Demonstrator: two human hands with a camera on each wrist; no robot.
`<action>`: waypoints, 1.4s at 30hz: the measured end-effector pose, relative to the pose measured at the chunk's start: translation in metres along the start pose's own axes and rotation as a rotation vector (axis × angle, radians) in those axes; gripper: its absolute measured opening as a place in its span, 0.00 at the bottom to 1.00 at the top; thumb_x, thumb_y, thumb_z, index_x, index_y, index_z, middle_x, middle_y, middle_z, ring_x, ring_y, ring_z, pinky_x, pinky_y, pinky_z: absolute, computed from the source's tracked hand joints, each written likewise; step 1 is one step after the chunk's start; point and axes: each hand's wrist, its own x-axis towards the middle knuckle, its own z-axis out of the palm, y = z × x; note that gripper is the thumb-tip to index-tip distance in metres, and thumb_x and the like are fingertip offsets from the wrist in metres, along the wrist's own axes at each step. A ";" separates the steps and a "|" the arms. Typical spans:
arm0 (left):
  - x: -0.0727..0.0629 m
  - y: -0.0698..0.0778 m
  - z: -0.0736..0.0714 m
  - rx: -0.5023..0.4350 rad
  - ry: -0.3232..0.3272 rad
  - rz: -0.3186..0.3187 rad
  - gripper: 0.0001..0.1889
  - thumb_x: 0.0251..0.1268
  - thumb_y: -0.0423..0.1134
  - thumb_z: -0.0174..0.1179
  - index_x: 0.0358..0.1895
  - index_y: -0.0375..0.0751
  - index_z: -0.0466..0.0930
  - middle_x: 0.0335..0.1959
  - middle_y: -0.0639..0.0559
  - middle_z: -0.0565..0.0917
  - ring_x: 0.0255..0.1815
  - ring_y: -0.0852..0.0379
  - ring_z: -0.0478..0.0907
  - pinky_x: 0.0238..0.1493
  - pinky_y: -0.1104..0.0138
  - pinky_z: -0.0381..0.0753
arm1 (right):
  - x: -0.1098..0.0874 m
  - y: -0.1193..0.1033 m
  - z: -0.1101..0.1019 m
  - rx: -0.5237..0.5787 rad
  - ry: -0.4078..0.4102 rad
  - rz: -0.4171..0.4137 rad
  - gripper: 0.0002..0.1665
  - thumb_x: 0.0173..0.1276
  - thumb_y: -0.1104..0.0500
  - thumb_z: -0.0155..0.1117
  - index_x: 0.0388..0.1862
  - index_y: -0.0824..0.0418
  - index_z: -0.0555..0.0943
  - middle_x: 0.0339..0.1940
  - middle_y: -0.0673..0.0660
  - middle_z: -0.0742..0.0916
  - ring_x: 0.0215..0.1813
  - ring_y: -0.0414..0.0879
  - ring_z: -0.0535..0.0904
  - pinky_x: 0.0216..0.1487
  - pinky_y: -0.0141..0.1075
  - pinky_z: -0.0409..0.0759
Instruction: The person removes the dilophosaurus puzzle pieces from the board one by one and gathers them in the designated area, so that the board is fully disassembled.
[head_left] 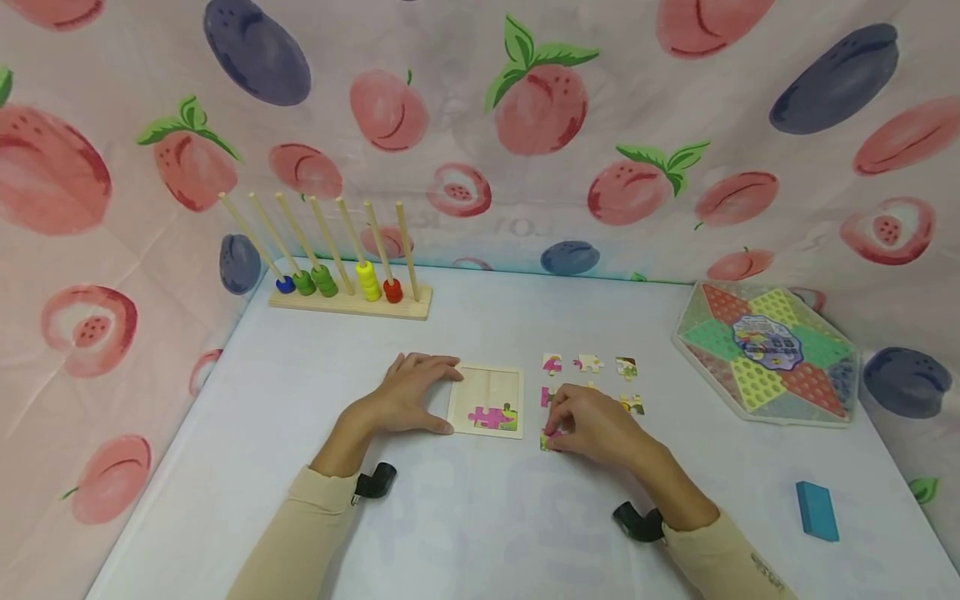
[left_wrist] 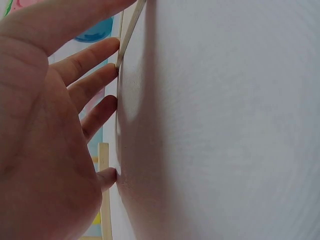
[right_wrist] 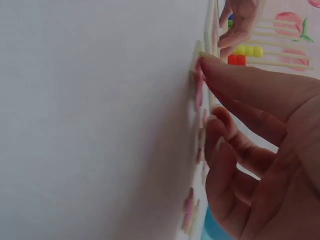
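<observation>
A square wooden puzzle tray point(head_left: 486, 383) lies on the table with a pink jigsaw piece point(head_left: 491, 417) and a green-and-pink corner piece point(head_left: 509, 413) along its bottom edge. My left hand point(head_left: 405, 393) rests at the tray's left side, fingers extended and spread, index fingertip near the top corner and thumb by the bottom one. To the right of the tray, my right hand point(head_left: 596, 425) pinches a green-and-pink puzzle piece point(head_left: 545, 443) low over the table, fingers partly covering it. In the right wrist view the thumb tip point(right_wrist: 205, 56) lies against that piece.
Several loose puzzle pieces point(head_left: 588, 363) lie in rows around the right hand, some hidden under it. A bead abacus point(head_left: 348, 304) stands back left. A hexagonal Chinese checkers box point(head_left: 767, 350) lies back right, and a blue block point(head_left: 817, 511) front right.
</observation>
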 end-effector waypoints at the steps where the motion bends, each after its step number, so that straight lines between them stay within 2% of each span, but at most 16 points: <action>1: 0.000 0.000 0.000 -0.002 0.000 -0.002 0.38 0.49 0.51 0.80 0.66 0.51 0.76 0.78 0.53 0.69 0.78 0.45 0.60 0.82 0.34 0.40 | 0.001 -0.001 -0.001 -0.007 -0.009 0.001 0.09 0.53 0.52 0.84 0.24 0.42 0.88 0.38 0.40 0.82 0.39 0.37 0.73 0.38 0.29 0.74; 7: -0.001 0.000 0.001 -0.013 0.001 -0.007 0.38 0.49 0.50 0.80 0.66 0.51 0.76 0.78 0.54 0.69 0.79 0.46 0.59 0.82 0.34 0.39 | 0.010 -0.007 -0.009 -0.008 -0.042 0.001 0.08 0.56 0.47 0.81 0.25 0.40 0.88 0.37 0.41 0.82 0.37 0.38 0.73 0.36 0.30 0.74; 9: 0.000 0.000 0.001 -0.016 0.000 -0.006 0.38 0.49 0.50 0.80 0.66 0.51 0.76 0.79 0.54 0.68 0.79 0.46 0.59 0.82 0.34 0.38 | 0.015 -0.009 -0.011 0.021 -0.040 -0.020 0.07 0.56 0.47 0.81 0.30 0.41 0.89 0.36 0.42 0.83 0.37 0.39 0.74 0.37 0.31 0.75; 11: 0.000 0.000 0.001 -0.019 -0.002 -0.004 0.38 0.49 0.50 0.80 0.66 0.51 0.76 0.79 0.54 0.68 0.79 0.46 0.59 0.82 0.34 0.37 | 0.021 -0.010 -0.012 0.055 -0.034 -0.057 0.11 0.57 0.48 0.80 0.38 0.44 0.89 0.38 0.43 0.85 0.38 0.40 0.75 0.38 0.31 0.76; 15: 0.000 0.000 -0.001 -0.022 -0.007 -0.004 0.38 0.49 0.50 0.80 0.66 0.51 0.76 0.79 0.54 0.68 0.79 0.46 0.58 0.82 0.34 0.36 | 0.033 -0.017 -0.014 0.098 -0.039 -0.128 0.22 0.59 0.51 0.79 0.53 0.49 0.87 0.46 0.47 0.88 0.44 0.43 0.78 0.43 0.32 0.79; 19: 0.000 0.000 -0.001 -0.023 -0.012 -0.006 0.37 0.49 0.50 0.79 0.66 0.52 0.76 0.79 0.54 0.68 0.79 0.46 0.58 0.82 0.34 0.36 | 0.043 -0.024 -0.013 0.120 -0.075 -0.183 0.25 0.62 0.54 0.78 0.59 0.50 0.85 0.57 0.48 0.88 0.54 0.46 0.81 0.54 0.39 0.83; 23: 0.000 -0.001 0.000 -0.034 -0.017 -0.006 0.37 0.50 0.50 0.79 0.66 0.51 0.76 0.79 0.54 0.67 0.80 0.46 0.57 0.82 0.34 0.35 | 0.051 -0.031 -0.009 0.122 -0.133 -0.220 0.27 0.64 0.56 0.76 0.62 0.50 0.84 0.64 0.48 0.86 0.64 0.49 0.80 0.64 0.47 0.82; 27: -0.001 -0.001 -0.001 -0.042 -0.016 -0.006 0.38 0.50 0.49 0.79 0.66 0.51 0.76 0.79 0.54 0.67 0.80 0.46 0.57 0.82 0.34 0.34 | 0.055 -0.037 -0.004 0.071 -0.168 -0.248 0.27 0.66 0.59 0.74 0.64 0.48 0.83 0.65 0.47 0.86 0.68 0.49 0.79 0.67 0.48 0.80; 34: 0.001 0.000 -0.002 -0.020 -0.016 0.000 0.37 0.50 0.50 0.79 0.66 0.51 0.75 0.79 0.54 0.67 0.80 0.46 0.57 0.82 0.35 0.36 | 0.061 -0.044 0.003 0.004 -0.162 -0.308 0.23 0.67 0.60 0.72 0.60 0.49 0.86 0.59 0.47 0.89 0.61 0.45 0.84 0.63 0.45 0.83; 42: -0.001 0.000 -0.002 -0.015 -0.016 0.006 0.37 0.51 0.50 0.79 0.67 0.50 0.76 0.79 0.53 0.67 0.80 0.45 0.57 0.82 0.34 0.37 | 0.062 -0.050 0.004 -0.030 -0.167 -0.360 0.20 0.67 0.60 0.72 0.58 0.48 0.87 0.57 0.45 0.90 0.61 0.41 0.85 0.65 0.43 0.82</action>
